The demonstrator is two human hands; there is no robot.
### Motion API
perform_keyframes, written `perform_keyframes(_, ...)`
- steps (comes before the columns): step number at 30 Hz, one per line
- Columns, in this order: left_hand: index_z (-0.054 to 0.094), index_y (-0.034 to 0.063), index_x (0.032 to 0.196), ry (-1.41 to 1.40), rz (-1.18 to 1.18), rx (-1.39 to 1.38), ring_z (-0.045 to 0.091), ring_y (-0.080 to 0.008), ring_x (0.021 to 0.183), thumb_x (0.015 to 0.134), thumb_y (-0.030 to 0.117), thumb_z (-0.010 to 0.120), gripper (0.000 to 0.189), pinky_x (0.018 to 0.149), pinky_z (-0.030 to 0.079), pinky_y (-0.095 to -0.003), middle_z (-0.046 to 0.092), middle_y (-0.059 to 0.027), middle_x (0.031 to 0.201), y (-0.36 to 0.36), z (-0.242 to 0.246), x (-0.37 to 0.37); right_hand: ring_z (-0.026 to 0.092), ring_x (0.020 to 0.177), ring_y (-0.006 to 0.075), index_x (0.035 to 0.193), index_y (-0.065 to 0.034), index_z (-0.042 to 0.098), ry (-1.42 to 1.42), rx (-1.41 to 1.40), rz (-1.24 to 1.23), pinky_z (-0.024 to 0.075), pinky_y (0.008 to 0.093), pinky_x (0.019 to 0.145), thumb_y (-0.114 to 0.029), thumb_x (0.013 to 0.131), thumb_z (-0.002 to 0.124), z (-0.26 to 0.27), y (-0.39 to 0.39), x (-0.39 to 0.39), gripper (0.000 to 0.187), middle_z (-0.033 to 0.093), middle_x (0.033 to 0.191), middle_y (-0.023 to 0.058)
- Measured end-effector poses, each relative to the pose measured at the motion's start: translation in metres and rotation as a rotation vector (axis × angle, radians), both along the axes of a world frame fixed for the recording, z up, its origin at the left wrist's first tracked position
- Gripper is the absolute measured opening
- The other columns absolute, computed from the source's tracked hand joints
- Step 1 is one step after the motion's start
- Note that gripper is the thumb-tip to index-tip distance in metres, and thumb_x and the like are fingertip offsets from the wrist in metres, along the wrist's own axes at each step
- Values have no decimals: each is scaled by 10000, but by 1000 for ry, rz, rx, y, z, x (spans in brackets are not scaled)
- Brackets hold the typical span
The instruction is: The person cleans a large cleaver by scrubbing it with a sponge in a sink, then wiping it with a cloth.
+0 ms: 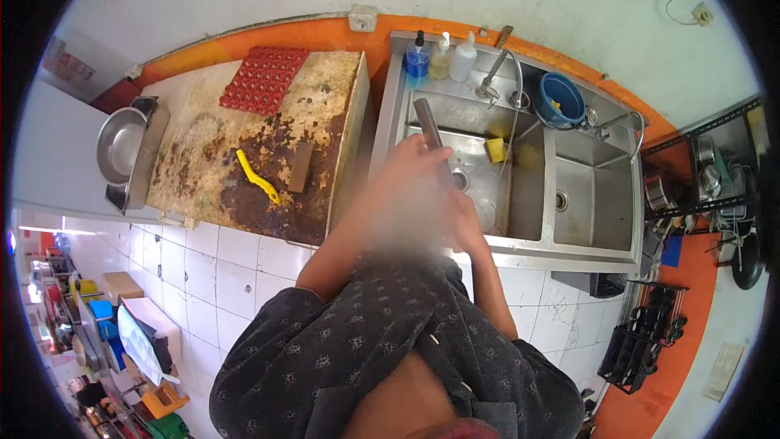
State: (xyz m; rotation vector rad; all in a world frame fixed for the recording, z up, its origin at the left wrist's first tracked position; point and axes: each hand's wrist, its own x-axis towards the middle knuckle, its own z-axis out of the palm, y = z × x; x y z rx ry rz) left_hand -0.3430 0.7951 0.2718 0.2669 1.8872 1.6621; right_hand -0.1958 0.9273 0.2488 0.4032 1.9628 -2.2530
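Observation:
Over the near left part of the left sink basin (426, 207), my left hand (420, 158) grips a long dark metal bar or blade (429, 125), whose far end points toward the faucet side. My right hand (464, 219) is closed around its near part, which is partly hidden by the hand and a blur. Inside the basin a yellow sponge (496, 150) lies to the right of the held piece, above the drain (460, 180). On the stained table to the left are a yellow curved handle-like tool (257, 177) and a flat brown block (300, 167).
A red perforated mat (264, 80) lies on the table, with a steel bowl (122, 146) at its left end. Pump bottles (440, 60), a faucet (489, 82) and a blue bucket (560, 99) stand behind the basins. A wire rack (701, 195) is at right.

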Motion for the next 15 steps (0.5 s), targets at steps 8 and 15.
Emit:
perform_keyframes(8,618,-1,1094,-44,-35,-17,670,-136,792,893,283,778,383,701,570,-254,663,-65,921,-1,-15,-10,511,537,150,1109,-12,622,187,425,-122,421,346,523,-349,1048,554,-16,-2,-2,349,552,657,53)
perform_keyframes(15,561,-53,1098,-2,-9,77,694,-156,759,891,115,699,300,639,564,-261,637,-88,895,0,-33,-14,653,642,368,1117,-1,618,161,696,-111,475,438,605,-339,1039,553,4,-5,-4,353,631,702,215)
